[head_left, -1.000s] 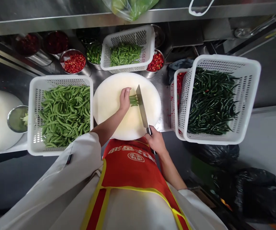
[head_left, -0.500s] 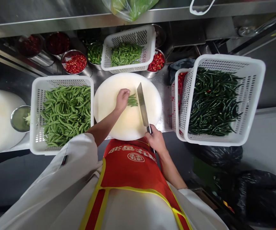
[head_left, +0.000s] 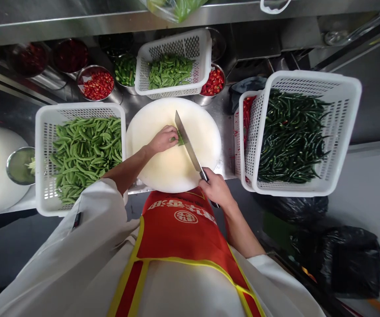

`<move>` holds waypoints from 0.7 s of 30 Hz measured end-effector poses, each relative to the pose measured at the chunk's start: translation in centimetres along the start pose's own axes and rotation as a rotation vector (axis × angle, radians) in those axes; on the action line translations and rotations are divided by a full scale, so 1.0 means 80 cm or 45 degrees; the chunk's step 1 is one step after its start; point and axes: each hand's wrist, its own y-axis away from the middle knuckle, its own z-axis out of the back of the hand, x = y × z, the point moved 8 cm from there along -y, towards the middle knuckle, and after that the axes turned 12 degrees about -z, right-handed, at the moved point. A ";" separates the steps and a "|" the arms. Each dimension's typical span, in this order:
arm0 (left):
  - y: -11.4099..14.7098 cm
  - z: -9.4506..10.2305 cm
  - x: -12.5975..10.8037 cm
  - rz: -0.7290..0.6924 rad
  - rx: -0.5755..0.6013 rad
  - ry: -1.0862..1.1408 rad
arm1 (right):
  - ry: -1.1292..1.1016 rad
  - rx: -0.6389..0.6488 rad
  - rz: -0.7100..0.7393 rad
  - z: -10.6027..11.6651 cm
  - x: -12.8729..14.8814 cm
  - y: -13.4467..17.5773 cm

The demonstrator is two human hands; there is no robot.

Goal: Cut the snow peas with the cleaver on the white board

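My right hand is wrapped round the black handle of a cleaver. The blade slants up and left across the round white cutting board. Left of the blade, my left hand has its fingers curled over a few green snap peas, pressing them on the board. The fingers partly hide the pods, and the blade lies right beside their exposed ends. A white basket full of whole snap peas stands left of the board, under my left forearm.
Behind the board, a white basket holds cut green pods, among metal pots of chopped red chillies. On the right, a large white basket of dark green chillies overlaps another with red ones. A steel shelf edge crosses above.
The cleaver has moved left and tilted, so its blade now meets the pods. My left hand has shifted slightly down and left, its fingers now over the snap peas. The view has shifted slightly.
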 end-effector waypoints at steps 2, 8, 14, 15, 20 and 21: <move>0.000 -0.001 0.000 0.016 0.004 0.003 | 0.036 0.022 0.007 0.005 0.002 -0.002; -0.001 -0.005 -0.003 0.037 0.052 -0.029 | 0.192 0.133 -0.046 0.011 0.008 -0.010; 0.001 -0.004 -0.007 0.024 0.046 -0.043 | 0.265 0.062 -0.043 -0.016 0.018 -0.041; 0.002 -0.004 -0.008 0.036 0.039 -0.037 | 0.230 0.042 -0.022 -0.019 0.017 -0.042; 0.012 0.004 -0.003 0.218 -0.103 0.005 | -0.232 -0.055 0.011 -0.011 -0.020 -0.018; 0.013 0.005 -0.001 0.262 -0.149 0.004 | -0.366 -0.065 -0.036 -0.011 -0.035 -0.011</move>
